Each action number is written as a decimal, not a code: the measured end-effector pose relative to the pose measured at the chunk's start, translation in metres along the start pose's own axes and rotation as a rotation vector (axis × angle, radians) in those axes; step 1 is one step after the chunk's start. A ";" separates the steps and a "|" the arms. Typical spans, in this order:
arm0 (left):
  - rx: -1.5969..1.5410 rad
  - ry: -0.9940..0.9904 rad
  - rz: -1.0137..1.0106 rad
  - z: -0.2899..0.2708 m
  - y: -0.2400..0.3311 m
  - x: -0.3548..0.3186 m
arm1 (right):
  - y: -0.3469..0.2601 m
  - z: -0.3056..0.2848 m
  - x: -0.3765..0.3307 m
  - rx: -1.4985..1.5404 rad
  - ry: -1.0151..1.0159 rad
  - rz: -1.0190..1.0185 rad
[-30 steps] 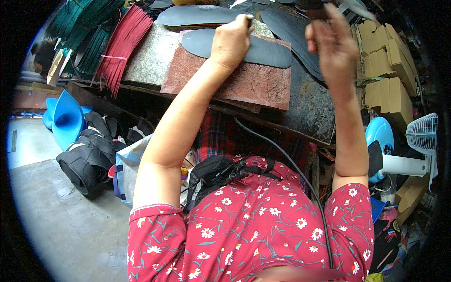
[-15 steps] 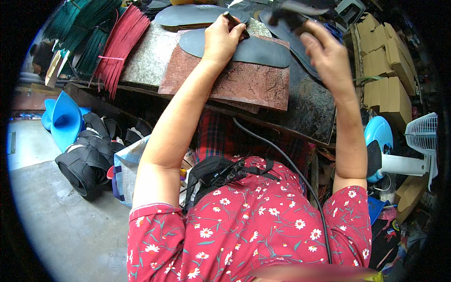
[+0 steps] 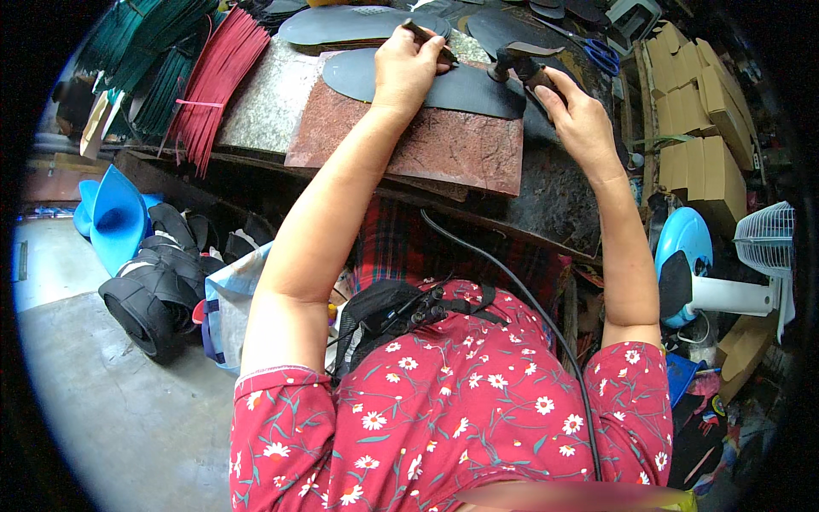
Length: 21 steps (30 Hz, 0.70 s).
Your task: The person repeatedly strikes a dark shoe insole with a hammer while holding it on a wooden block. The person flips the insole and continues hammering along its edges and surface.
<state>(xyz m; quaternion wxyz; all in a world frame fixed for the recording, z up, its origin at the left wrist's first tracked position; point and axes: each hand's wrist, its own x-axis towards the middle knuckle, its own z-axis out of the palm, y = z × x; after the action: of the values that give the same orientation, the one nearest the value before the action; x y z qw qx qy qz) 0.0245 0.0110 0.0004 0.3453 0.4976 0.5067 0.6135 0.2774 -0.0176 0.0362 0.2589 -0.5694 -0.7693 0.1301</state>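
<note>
A dark grey shoe sole (image 3: 363, 78) lies flat on a worn reddish board (image 3: 341, 132) at the bench's front. Closed around a short dark rod-like tool, probably a punch (image 3: 415, 31), my left hand (image 3: 401, 77) rests at the sole's middle. The tool leans, its lower end at or just above the sole; exact contact is unclear. My right hand (image 3: 582, 124) grips the handle of a dark hammer (image 3: 519, 61). Its head hangs over or touches the sole's right part, to the right of the tool.
Stacked grey soles (image 3: 341, 27) lie behind the board. Blue-handled scissors (image 3: 601, 55) sit at the back right. Bundles of red strips (image 3: 213, 85) and dark green strips (image 3: 141, 43) are at left. Cardboard boxes (image 3: 704, 175) and a fan (image 3: 763, 243) stand at right.
The hammer, raised and blurred before, has come down and to the left over the sole. My right hand has lowered with it. My left hand stays almost in place.
</note>
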 end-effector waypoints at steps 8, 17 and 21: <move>0.660 -0.021 0.546 0.009 0.012 -0.009 | -0.073 -0.066 -0.001 0.596 0.257 -0.449; -0.108 -0.017 -0.070 0.009 0.006 -0.005 | 0.007 0.005 -0.003 0.147 0.073 0.027; 0.118 -0.073 0.102 0.009 0.004 -0.005 | -0.025 -0.036 -0.003 0.359 0.036 0.034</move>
<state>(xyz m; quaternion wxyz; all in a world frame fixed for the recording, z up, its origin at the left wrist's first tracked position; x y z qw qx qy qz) 0.0347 0.0076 0.0024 0.3020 0.5644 0.5029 0.5808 0.2774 -0.0318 0.0778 0.3677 -0.5292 -0.7192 0.2597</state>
